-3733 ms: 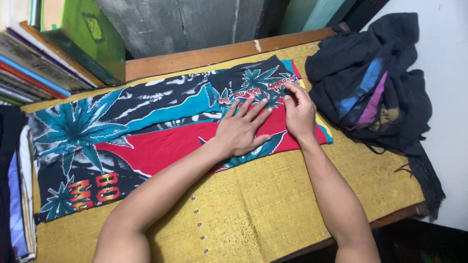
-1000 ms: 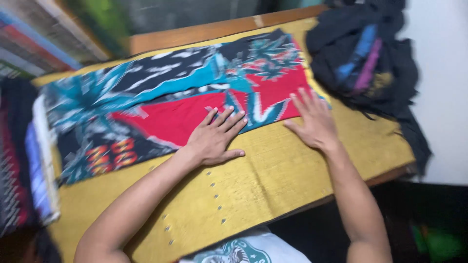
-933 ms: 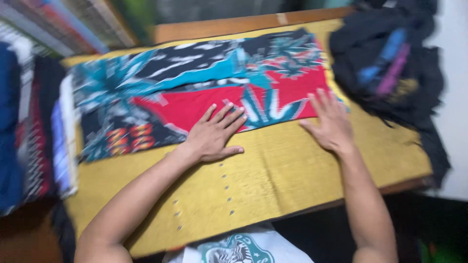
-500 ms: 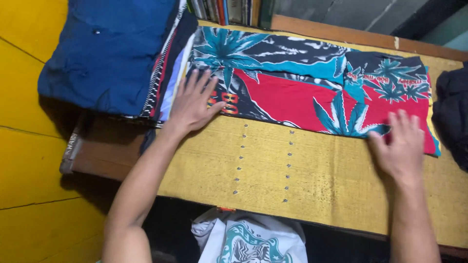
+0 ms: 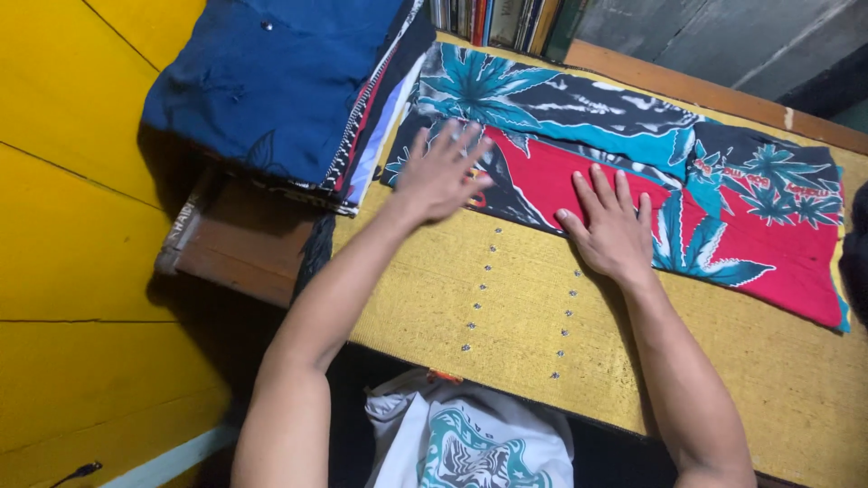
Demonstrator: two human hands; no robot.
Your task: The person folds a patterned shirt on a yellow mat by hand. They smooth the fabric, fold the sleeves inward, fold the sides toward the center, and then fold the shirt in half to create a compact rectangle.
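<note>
A long folded cloth (image 5: pixel 579 117) printed in red, teal and black with leaf shapes lies flat on a yellow woven mat (image 5: pixel 723 361) that covers the table. My left hand (image 5: pixel 441 172) rests flat, fingers spread, on the cloth's left end, slightly blurred. My right hand (image 5: pixel 613 226) lies palm down with fingers apart on the red middle part of the cloth, near its front edge. Neither hand holds anything.
A stack of folded clothes (image 5: pixel 289 81) topped by a dark blue piece sits at the left end of the table. Upright books (image 5: pixel 502 18) stand behind it. A yellow wall (image 5: pixel 72 226) is at left. A dark garment's edge (image 5: pixel 857 253) shows at far right.
The view swung left, away from the dark garment pile. My left hand slid along the cloth to its left end. My right hand moved from the cloth's right end to its middle.
</note>
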